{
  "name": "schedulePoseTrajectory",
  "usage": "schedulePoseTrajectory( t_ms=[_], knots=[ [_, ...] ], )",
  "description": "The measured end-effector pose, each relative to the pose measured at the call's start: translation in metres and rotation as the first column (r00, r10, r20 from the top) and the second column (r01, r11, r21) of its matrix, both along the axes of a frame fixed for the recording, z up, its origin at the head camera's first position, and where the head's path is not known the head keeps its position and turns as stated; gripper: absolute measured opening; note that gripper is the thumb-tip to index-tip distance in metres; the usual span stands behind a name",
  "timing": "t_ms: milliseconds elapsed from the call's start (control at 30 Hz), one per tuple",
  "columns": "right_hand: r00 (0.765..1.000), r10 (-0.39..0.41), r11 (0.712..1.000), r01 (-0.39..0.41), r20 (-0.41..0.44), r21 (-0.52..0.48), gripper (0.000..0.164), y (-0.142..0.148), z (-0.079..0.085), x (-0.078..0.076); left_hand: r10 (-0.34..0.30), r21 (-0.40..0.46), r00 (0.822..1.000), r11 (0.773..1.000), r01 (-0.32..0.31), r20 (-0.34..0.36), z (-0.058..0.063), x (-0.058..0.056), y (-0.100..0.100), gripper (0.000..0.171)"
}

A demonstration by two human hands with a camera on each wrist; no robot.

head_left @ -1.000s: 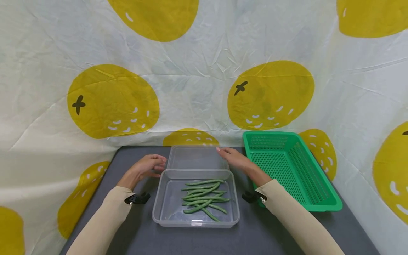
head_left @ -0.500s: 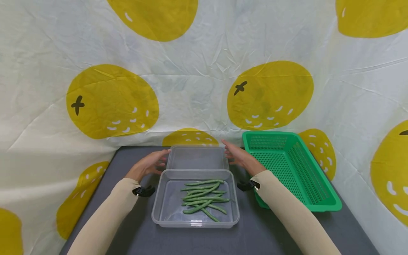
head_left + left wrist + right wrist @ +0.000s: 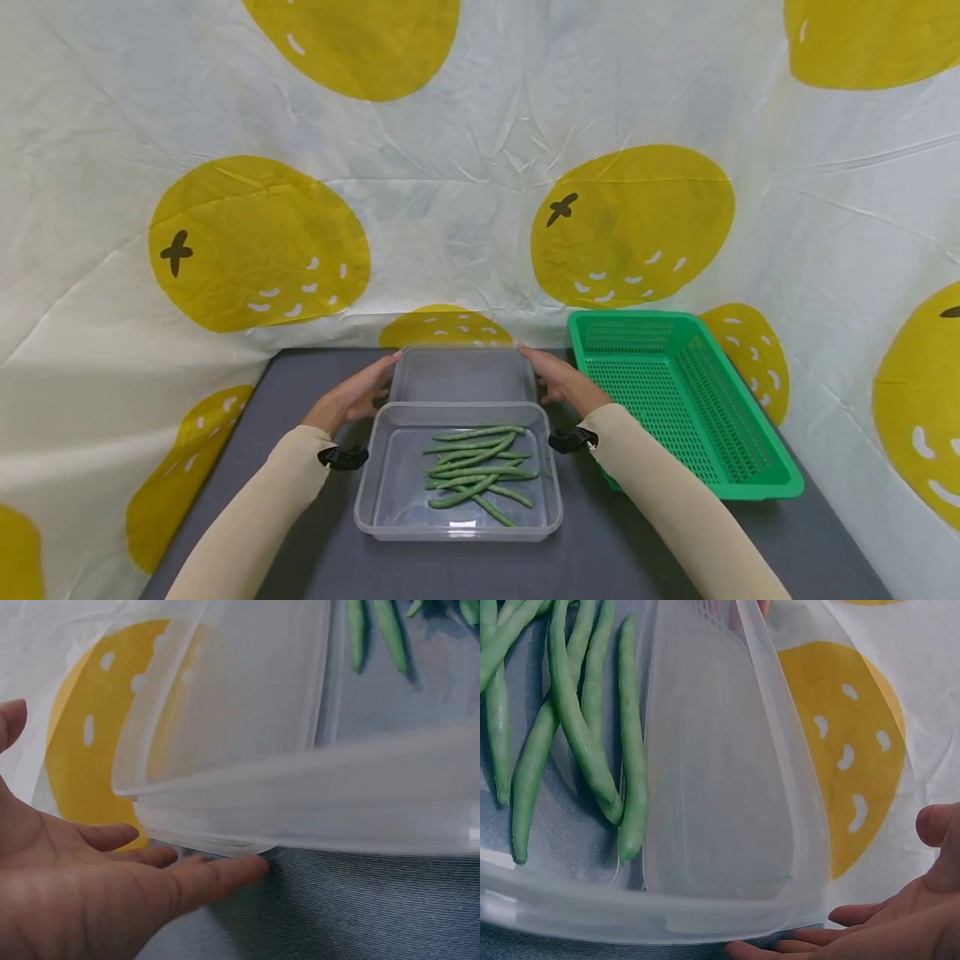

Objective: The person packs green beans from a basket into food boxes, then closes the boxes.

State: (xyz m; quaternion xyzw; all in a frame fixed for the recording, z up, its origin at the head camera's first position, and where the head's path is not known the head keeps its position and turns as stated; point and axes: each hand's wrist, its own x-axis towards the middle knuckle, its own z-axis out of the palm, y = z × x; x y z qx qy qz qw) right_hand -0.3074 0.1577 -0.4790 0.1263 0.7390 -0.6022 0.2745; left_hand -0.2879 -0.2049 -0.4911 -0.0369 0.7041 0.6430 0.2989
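A clear plastic box [image 3: 459, 533] stands on the table with several green beans [image 3: 480, 482] lying loosely inside, mostly towards its right half. Right behind it is a clear plastic lid [image 3: 463, 377]. My left hand [image 3: 352, 398] is at the lid's left side, fingers extended; in the left wrist view, fingertips of the left hand [image 3: 82, 892] are at the lower edge of the clear plastic. On the opposite side is my right hand [image 3: 562, 383], thumb raised apart from the fingers. Contact there is hard to tell in the right wrist view, where the right hand [image 3: 900, 926] reaches the lid's corner.
To the right stands a green perforated basket [image 3: 750, 487], close to the right forearm. The dark grey table [image 3: 450, 571] ends at the back against a white cloth [image 3: 450, 250] printed with yellow fruit shapes.
The left hand has moved forward and right to the lid's side. The right hand has turned and shifted slightly to the lid's right side. Box, beans and basket stay put.
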Motion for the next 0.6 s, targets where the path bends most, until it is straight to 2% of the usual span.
schedulePoseTrajectory(
  t_ms=[200, 300, 467, 600],
  knots=[
    [1.000, -0.003, 1.000, 0.003, -0.008, -0.003, 0.081, -0.003, -0.001, 0.002, 0.057, 0.043, 0.998, 0.997, -0.057, 0.000, -0.007, 0.002, -0.003, 0.082],
    [0.999, -0.029, 0.999, 0.029, -0.013, -0.016, 0.081, -0.002, 0.000, 0.003, 0.062, 0.060, 0.998, 0.996, -0.061, -0.010, -0.007, 0.003, -0.003, 0.083],
    [0.995, -0.061, 0.997, 0.058, -0.074, -0.051, 0.077, 0.002, 0.009, 0.006, 0.075, 0.084, 0.996, 0.994, -0.071, -0.047, 0.000, 0.001, -0.002, 0.076],
    [0.989, -0.078, 0.994, 0.067, -0.127, -0.091, 0.076, 0.006, 0.019, 0.006, 0.136, 0.088, 0.989, 0.988, -0.130, -0.065, 0.011, -0.002, -0.003, 0.076]
  ],
)
